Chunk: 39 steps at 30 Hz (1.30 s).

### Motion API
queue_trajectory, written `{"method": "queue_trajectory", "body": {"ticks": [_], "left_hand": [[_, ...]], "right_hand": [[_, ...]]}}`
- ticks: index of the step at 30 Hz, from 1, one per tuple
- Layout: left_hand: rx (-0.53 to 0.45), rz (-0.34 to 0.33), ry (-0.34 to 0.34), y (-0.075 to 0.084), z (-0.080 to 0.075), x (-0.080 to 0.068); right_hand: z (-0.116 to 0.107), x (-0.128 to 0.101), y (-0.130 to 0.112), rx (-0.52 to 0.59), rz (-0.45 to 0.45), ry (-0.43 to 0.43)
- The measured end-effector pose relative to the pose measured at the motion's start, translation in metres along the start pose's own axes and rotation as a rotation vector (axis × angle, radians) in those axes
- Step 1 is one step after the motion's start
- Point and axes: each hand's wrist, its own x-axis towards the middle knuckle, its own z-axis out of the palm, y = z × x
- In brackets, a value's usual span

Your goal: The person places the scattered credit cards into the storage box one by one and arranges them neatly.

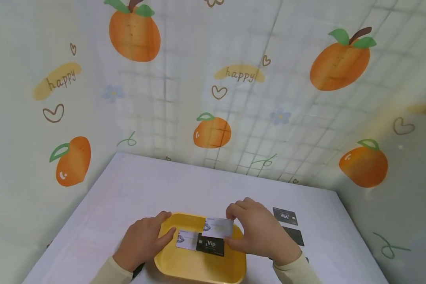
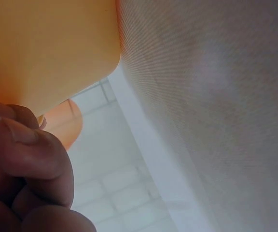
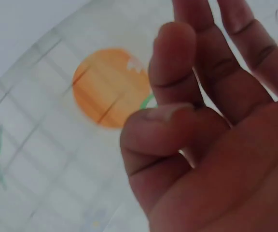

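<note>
Head view alone shows silver card (image 1: 218,227), yellow tray (image 1: 198,268)

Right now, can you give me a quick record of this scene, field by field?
Left hand: grips the rim of the yellow tray
Right hand: pinches a silver card over the tray
In tray: white card, black Vip card
On table: two black cards right of the tray
</note>
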Motion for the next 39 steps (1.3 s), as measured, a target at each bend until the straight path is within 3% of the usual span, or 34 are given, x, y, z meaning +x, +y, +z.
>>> {"method": "queue_trajectory", "body": {"ticks": [10, 20, 28, 39], "left_hand": [[-0.006, 0.033, 0.026, -0.002, 0.000, 0.001], [-0.026, 0.039, 0.032, -0.003, -0.002, 0.000], [-0.018, 0.060, 0.057, -0.004, 0.000, 0.000], [-0.026, 0.040, 0.037, -0.003, -0.003, 0.000]], "right_hand": [[0.027, 0.025, -0.039, -0.049, -0.228, -0.145], [0.051, 0.041, -0.065, -0.128, -0.397, -0.179], [0.067, 0.047, -0.072, -0.110, -0.401, -0.224], [0.079, 0.052, -0.074, -0.092, -0.405, -0.272]]}}
